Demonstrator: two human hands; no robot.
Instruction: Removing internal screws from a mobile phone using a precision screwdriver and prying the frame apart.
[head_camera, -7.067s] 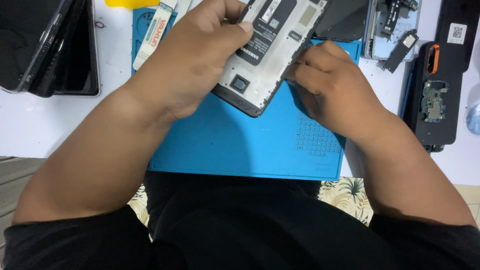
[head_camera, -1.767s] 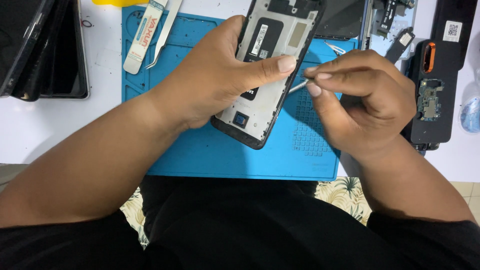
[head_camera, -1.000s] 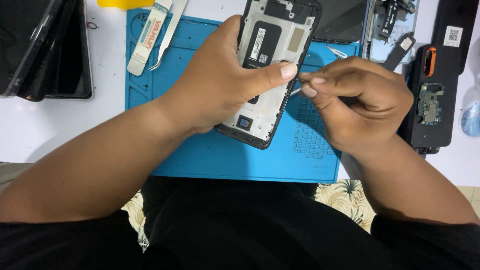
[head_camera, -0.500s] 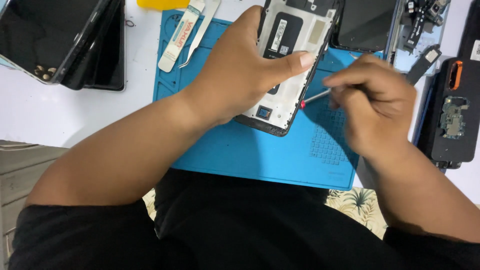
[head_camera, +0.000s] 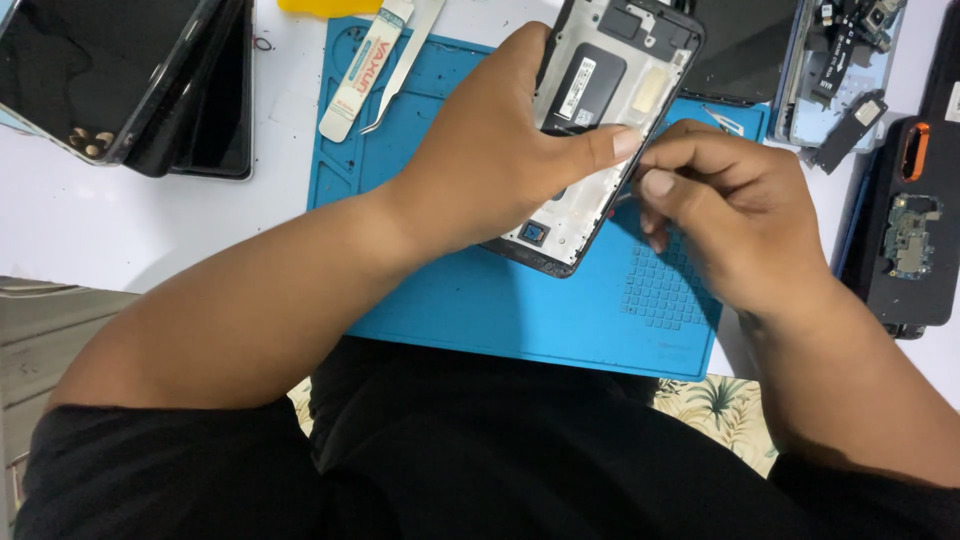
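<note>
Phone frame (head_camera: 600, 120): opened, held tilted above blue mat (head_camera: 520, 300) on table (head_camera: 120, 230). Left hand (head_camera: 500, 160) grip clamped round it, thumb across inner face. Right hand (head_camera: 730, 215) fingertips pinched at frame's right edge. Risk: frame slips or edge part bends if pried hard. Pinched item hidden; frame top cut off.

Counted two hands, left hand (head_camera: 500, 165) and right hand (head_camera: 735, 215). One opened phone frame (head_camera: 610, 90). One blue mat (head_camera: 520, 300). One pair of tweezers (head_camera: 405, 65). One white pry tool (head_camera: 362, 75). Two dark phones (head_camera: 130, 80) stacked at upper left.
</note>
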